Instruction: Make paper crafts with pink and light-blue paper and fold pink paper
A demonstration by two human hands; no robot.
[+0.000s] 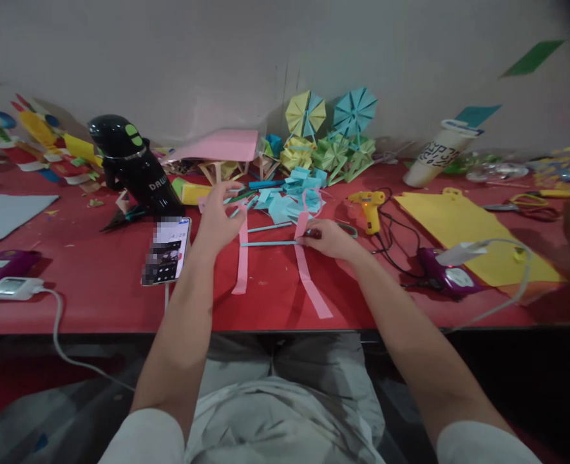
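My left hand [221, 216] hovers over the top of a pink paper strip [241, 267], its thumb and fingers apart, with the thumb close to the strip. My right hand [330, 238] pinches a second pink paper strip [310, 283], whose upper part curls into a loop above the fingers. A thin blue paper stick [270, 243] lies across between the two strips, its right end at my right fingertips. Just behind it rests another blue paper stick [269, 227]. Cut blue paper pieces [287, 205] are heaped beyond my hands.
A yellow glue gun [369, 207] with a black cord lies at right, near a purple power socket [449, 274] and yellow paper [478, 238]. A phone [171, 251] and black bottle [134, 167] are left. Folded paper fans [355, 113] and a cup [439, 154] stand along the wall.
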